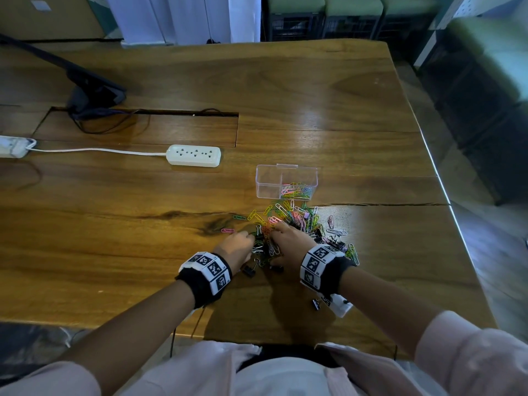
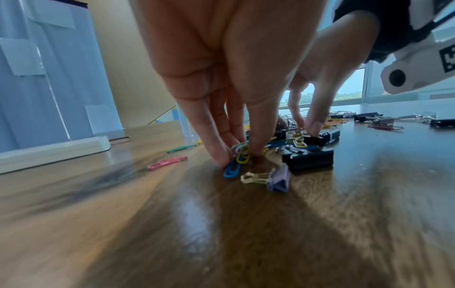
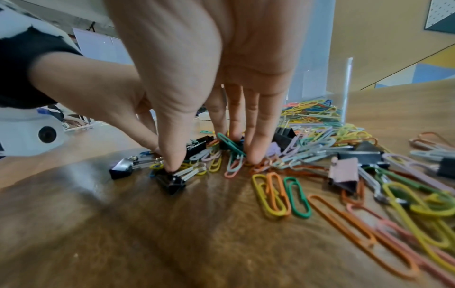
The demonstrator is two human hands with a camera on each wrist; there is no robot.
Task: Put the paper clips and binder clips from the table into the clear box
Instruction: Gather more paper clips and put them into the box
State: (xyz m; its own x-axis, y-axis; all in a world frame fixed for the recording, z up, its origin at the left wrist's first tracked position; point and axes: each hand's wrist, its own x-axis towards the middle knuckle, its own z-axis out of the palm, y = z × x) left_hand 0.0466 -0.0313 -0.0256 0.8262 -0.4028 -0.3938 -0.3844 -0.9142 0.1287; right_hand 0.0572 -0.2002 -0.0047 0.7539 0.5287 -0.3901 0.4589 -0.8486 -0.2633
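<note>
White power strip (image 1: pixel 193 156) at the table's (image 1: pixel 314 95) left, left hand (image 1: pixel 237 247) pinching paper clips (image 2: pixel 237 155) at the pile's (image 1: pixel 297 221) edge, right hand (image 1: pixel 291 241) with straight fingers (image 3: pixel 258 136) pressed into it, thumb on a black binder clip (image 3: pixel 172 182), clear box (image 1: pixel 286 181) just beyond, partly filled.

Right grip (image 3: pixel 209 155) down on the counter (image 3: pixel 172 243), fingertips (image 3: pixel 255 155) planted in the paper clips (image 3: pixel 283 194), thumb on a black binder clip (image 3: pixel 171 181). Left grip (image 3: pixel 118 109) touching just beside. Beyond the fingers, clear box (image 3: pixel 344 97) with clips inside.
</note>
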